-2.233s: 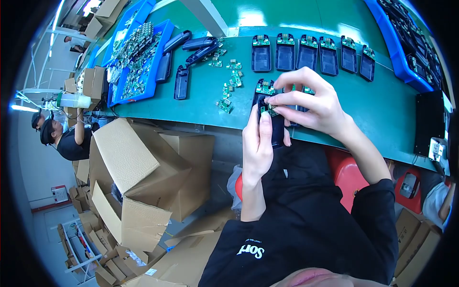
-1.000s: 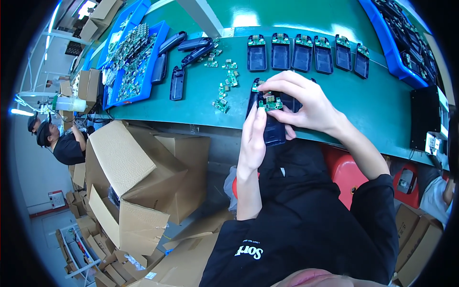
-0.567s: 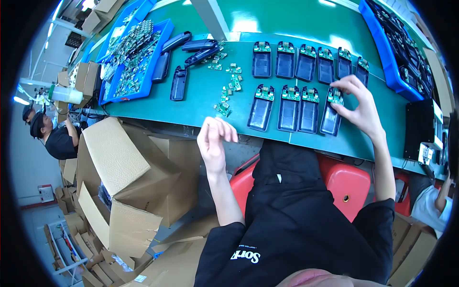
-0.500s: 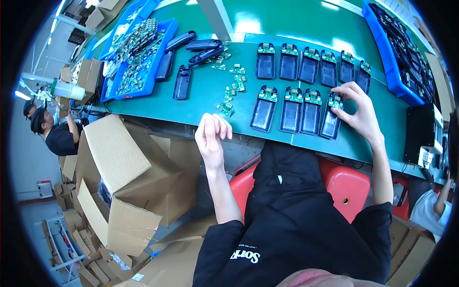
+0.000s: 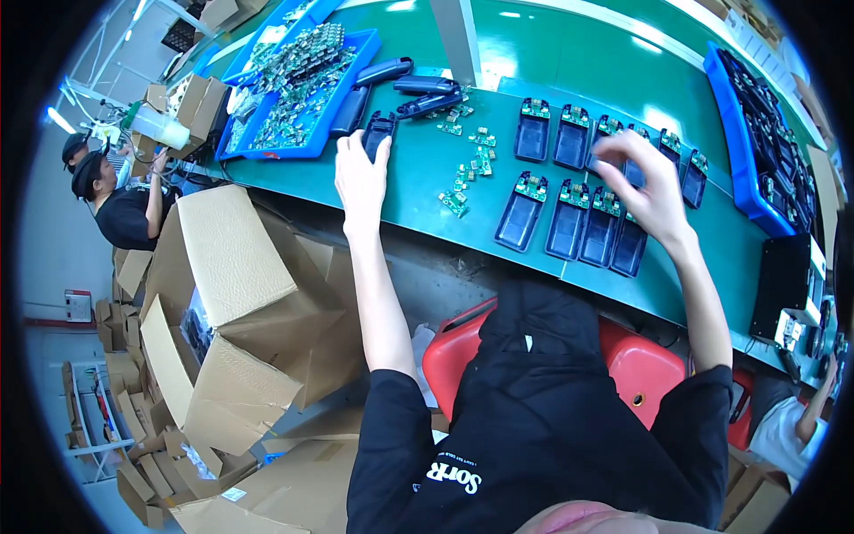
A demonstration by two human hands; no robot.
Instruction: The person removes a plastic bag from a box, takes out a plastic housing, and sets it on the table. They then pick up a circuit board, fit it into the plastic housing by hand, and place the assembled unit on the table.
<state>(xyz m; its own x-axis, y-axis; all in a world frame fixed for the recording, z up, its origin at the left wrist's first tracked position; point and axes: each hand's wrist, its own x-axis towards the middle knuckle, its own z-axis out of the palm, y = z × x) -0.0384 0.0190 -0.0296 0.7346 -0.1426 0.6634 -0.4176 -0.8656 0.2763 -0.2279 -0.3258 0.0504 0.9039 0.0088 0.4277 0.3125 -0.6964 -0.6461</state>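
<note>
My left hand (image 5: 361, 182) has its thumb and fingers around the lower end of a dark plastic casing (image 5: 381, 127) on the green table. Over the rows of casings fitted with green circuit boards, my right hand (image 5: 648, 185) hovers with thumb and fingers apart and nothing visible between them. It partly hides the casings beneath it, including the front row's rightmost casing (image 5: 629, 247). At that row's left end lies another casing (image 5: 520, 214) with its board at the top edge. Loose small circuit boards (image 5: 464, 175) are scattered between my hands.
A blue tray (image 5: 313, 147) heaped with circuit boards stands at the left, beside more dark casings (image 5: 427, 84). Another blue bin (image 5: 745, 182) of dark parts is at the right, near a black box device (image 5: 787, 280). A metal post (image 5: 456, 44) rises behind. Cardboard boxes (image 5: 236, 258) crowd the lower left.
My left hand has moved forward and left from the table edge onto a dark casing. My right hand has let go of the front row's rightmost casing and lifted away. The view has shifted.
</note>
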